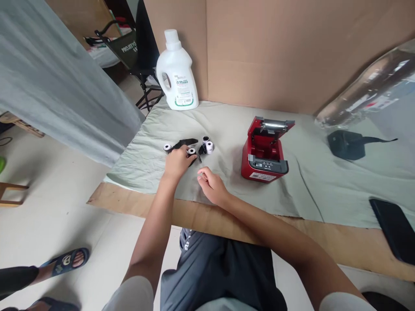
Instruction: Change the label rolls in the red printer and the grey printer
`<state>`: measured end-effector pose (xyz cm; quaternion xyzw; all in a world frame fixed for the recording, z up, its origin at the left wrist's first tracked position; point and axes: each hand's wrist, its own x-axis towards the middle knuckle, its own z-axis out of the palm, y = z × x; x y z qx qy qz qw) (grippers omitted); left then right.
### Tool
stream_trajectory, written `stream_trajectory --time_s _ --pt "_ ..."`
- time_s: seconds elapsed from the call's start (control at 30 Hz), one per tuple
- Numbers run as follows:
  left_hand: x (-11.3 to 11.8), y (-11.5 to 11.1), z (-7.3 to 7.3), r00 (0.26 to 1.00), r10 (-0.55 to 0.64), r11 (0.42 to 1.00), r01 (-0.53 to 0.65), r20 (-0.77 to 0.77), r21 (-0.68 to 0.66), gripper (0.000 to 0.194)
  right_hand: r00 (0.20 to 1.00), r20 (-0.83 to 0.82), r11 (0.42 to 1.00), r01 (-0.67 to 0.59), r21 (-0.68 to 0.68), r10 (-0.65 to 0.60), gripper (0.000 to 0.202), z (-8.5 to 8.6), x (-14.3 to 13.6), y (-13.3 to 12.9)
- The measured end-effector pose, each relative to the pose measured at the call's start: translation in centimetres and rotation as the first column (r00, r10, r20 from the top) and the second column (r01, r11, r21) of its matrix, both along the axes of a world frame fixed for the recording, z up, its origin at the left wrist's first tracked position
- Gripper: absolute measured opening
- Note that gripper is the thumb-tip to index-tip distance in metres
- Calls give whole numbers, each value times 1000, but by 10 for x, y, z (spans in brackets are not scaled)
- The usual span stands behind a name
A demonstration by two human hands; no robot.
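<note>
Fingers of the left hand curl onto a small paper roll among black wrappers on the grey cloth; the right hand hovers, loosely pinched and empty. Loose rolls could easily roll off if nudged.

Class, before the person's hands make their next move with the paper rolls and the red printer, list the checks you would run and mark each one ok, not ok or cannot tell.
1. Red printer lid is up, bay showing: ok.
2. Printer bay free of an old roll: cannot tell, its floor is partly hidden.
3. Left hand has contact with a roll: ok, it rests on the paper rolls and their black wrapper.
4. Right hand is free: cannot tell, its fingers pinch together, perhaps on something tiny.
5. Cloth between rolls and printer has no obstacle: ok.
6. White bottle stands well apart from the hands: ok.
</note>
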<state>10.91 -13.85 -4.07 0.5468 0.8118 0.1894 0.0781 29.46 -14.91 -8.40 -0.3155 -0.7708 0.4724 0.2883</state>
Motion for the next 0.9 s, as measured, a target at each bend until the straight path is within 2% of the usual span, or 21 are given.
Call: stream_trajectory --time_s 0.1,0.17,0.23,0.3,0.33,0.4,0.47,0.53,0.6,0.67,0.77,0.83,0.9 --pt "-9 -7 0 998 22 998 -25 52 58 49 1000 -25 1000 0 -20 0 16 -3 0 1" --pt "-23 -14 -1 986 89 976 -114 142 184 52 999 -54 999 -4 -48 2 15 -5 0 2" --pt "-43 -21 -4 951 202 903 -274 235 332 53 997 -83 997 -3 -81 -3 13 -8 -1 3" --pt "-63 -23 -12 911 271 834 -384 312 396 53 995 -101 994 3 -105 -14 12 -9 -1 4" --pt "-71 -23 -17 902 267 836 -393 341 384 55 994 -107 993 6 -114 -19 12 -9 -1 5" --pt "-83 -20 -26 901 213 886 -341 377 314 59 993 -116 992 3 -124 -17 11 -8 -1 6" --pt "-87 -15 -35 900 180 923 -293 396 247 53 992 -123 992 -6 -126 -10 11 -5 -1 6" --pt "-85 -10 -40 878 166 929 -291 449 227 48 992 -124 992 -9 -124 -7 11 -3 -1 6" --pt "-80 -7 -40 816 129 909 -325 563 262 47 992 -128 992 -9 -125 -7 10 -3 0 6" --pt "-73 -6 -33 728 42 874 -359 684 328 45 990 -143 992 -12 -125 -6 9 -4 0 5" --pt "-60 -7 -12 621 -114 818 -385 775 428 45 989 -146 994 -5 -108 -11 10 -3 2 5" --pt "-47 -6 7 612 -208 780 -367 763 507 54 995 -100 1000 -2 -17 1 10 7 5 6" --pt "-30 0 27 633 -304 741 -313 712 594 66 998 -47 984 -27 175 36 8 29 12 9"
